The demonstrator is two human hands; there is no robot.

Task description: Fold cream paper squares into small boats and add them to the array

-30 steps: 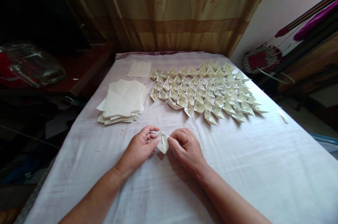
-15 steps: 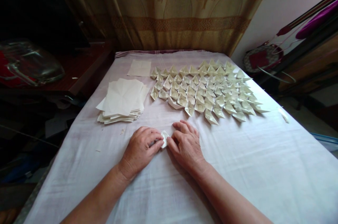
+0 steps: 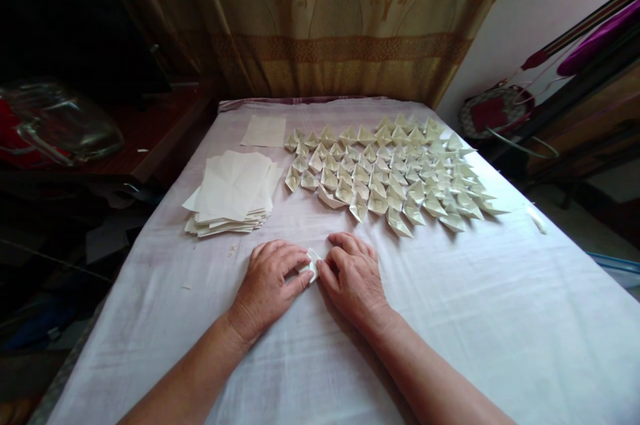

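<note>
A small folded piece of white paper (image 3: 313, 263) lies low over the sheet-covered table, between my two hands. My left hand (image 3: 273, 278) pinches its left side between thumb and fingers. On the other side, my right hand (image 3: 353, 278) grips the right edge with thumb and index finger, its other fingers curled forward. Much of the paper is hidden by my fingers. Beyond my right hand stand rows of folded paper boats (image 3: 377, 201), several of them close together. A stack of white paper sheets (image 3: 230, 188) sits beyond my left hand.
One single sheet of paper (image 3: 264, 131) lies at the back left of the white cloth (image 3: 475, 318). Small scraps (image 3: 233, 251) are near the stack. A gold curtain (image 3: 340, 45) hangs behind the table. At left stands a dark red cabinet (image 3: 170, 125); a bag (image 3: 495, 110) is at right.
My left thumb has shifted slightly on the folded paper, and the paper has turned a little. My right hand stays nearly in place. The boats and the stack have not moved.
</note>
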